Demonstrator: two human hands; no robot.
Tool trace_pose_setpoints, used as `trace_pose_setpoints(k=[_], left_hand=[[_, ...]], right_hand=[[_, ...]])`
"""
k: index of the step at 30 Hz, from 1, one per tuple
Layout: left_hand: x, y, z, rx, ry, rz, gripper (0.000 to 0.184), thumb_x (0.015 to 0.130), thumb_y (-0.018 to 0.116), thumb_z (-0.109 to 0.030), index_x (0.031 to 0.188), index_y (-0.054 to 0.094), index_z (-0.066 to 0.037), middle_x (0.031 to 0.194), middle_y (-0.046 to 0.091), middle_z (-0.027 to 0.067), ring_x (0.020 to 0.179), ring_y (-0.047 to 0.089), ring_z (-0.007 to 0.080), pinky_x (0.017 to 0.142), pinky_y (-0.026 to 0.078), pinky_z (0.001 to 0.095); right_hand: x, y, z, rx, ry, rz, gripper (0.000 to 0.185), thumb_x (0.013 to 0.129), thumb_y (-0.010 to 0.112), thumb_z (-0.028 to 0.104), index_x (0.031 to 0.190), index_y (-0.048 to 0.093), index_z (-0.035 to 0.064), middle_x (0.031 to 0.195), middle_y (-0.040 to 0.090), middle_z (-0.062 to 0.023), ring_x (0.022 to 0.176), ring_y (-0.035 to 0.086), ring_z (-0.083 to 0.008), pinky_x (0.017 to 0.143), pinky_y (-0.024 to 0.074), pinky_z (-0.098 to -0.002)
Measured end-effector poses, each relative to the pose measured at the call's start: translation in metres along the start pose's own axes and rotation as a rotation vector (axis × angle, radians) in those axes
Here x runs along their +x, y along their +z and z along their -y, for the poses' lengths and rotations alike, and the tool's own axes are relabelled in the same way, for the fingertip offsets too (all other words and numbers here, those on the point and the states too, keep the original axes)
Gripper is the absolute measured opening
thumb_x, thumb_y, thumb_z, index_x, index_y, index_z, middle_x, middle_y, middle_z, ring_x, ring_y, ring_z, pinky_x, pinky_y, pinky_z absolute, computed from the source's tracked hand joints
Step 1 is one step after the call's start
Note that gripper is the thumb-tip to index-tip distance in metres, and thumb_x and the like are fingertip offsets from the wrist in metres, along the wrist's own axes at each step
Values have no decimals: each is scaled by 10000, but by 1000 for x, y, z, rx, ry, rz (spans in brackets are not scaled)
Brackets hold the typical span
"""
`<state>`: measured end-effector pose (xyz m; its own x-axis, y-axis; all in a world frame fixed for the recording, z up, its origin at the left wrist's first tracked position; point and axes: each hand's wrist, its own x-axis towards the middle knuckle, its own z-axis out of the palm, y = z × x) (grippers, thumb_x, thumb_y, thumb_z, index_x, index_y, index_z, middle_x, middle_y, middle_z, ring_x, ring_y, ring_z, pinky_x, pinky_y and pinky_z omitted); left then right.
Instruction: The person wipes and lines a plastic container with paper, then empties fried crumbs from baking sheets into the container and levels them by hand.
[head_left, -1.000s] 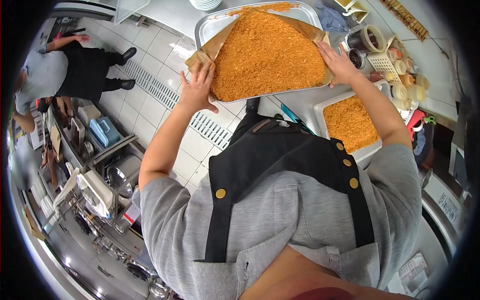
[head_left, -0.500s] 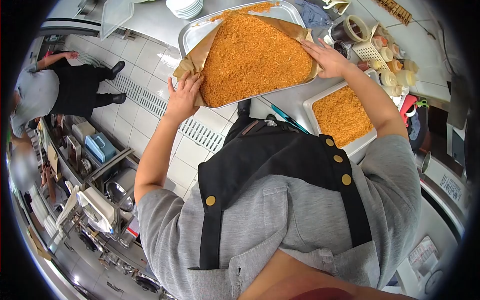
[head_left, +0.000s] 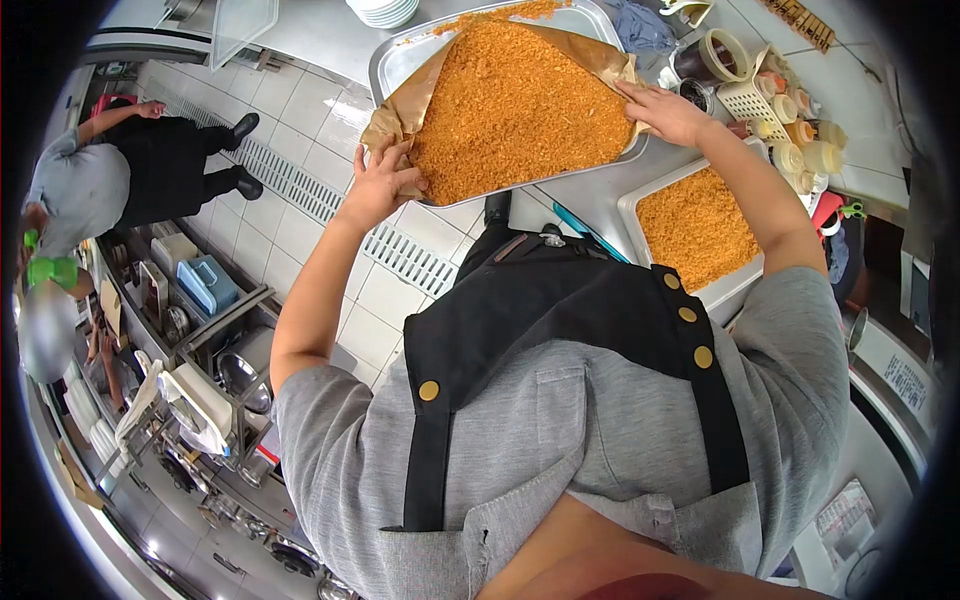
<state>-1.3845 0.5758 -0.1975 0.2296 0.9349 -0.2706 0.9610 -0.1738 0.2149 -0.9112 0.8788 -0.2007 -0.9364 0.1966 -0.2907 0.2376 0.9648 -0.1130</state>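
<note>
A heap of orange-brown crumbs (head_left: 520, 110) lies on brown parchment paper (head_left: 428, 88) in a metal tray (head_left: 385, 68). At the tray's near left corner, my left hand (head_left: 382, 185) is closed on the crumpled edge of the paper, fingers bent and touching the crumbs. On the opposite side my right hand (head_left: 668, 113) grips the paper's right edge, its thumb near the tray rim. Loose crumbs are scattered along the far end of the tray. Below my right forearm stands a white rectangular tub (head_left: 632, 225) with more of the same crumbs.
Sauce bottles (head_left: 800, 130) and a perforated basket (head_left: 745, 108) stand to the right, near a dark-filled container (head_left: 712, 55). White plates (head_left: 385, 12) are stacked at the back. A co-worker (head_left: 95, 190) stands at left beyond the floor drain. A blue cloth (head_left: 640, 28) lies behind.
The view has shifted slightly, so the tray appears a little farther right and up. My left fingers have curled more over the paper edge. A green item appears by the co-worker.
</note>
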Motion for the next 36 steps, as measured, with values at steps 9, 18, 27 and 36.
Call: trace_pose_setpoints(k=[9, 18, 27, 36], left_hand=[[10, -3, 5, -127, -145, -72, 226, 908, 738, -323, 1107, 674, -238, 1471, 526, 1, 1460, 381, 281, 1145, 219, 719], [27, -7, 11, -173, -192, -213, 209, 948, 691, -331, 1114, 651, -210, 1295, 630, -28, 1329, 506, 253, 1120, 256, 721], [40, -7, 32, -401, -319, -318, 154, 967, 693, -211, 1062, 620, -115, 957, 699, 61, 983, 661, 246, 979, 452, 507], [53, 12, 53, -734, -325, -468, 162, 965, 705, -132, 1040, 596, -37, 842, 678, 103, 762, 645, 193, 710, 532, 350]], right_hand=[[11, -5, -1, 462, 217, -51, 146, 1042, 546, 175, 1115, 511, 54, 1546, 445, -105, 1269, 558, -377, 1018, 495, -450], [26, 24, -8, 543, 310, -311, 156, 1015, 598, 156, 1100, 574, 27, 1371, 566, -125, 1222, 572, -356, 1015, 476, -416], [29, 28, -13, 741, 444, -405, 180, 1003, 630, 147, 1127, 618, 17, 1046, 667, -136, 972, 648, -279, 893, 502, -371], [29, 48, -32, 842, 548, -500, 192, 1023, 629, 223, 1086, 620, 42, 985, 659, -64, 930, 593, -171, 867, 492, -333]])
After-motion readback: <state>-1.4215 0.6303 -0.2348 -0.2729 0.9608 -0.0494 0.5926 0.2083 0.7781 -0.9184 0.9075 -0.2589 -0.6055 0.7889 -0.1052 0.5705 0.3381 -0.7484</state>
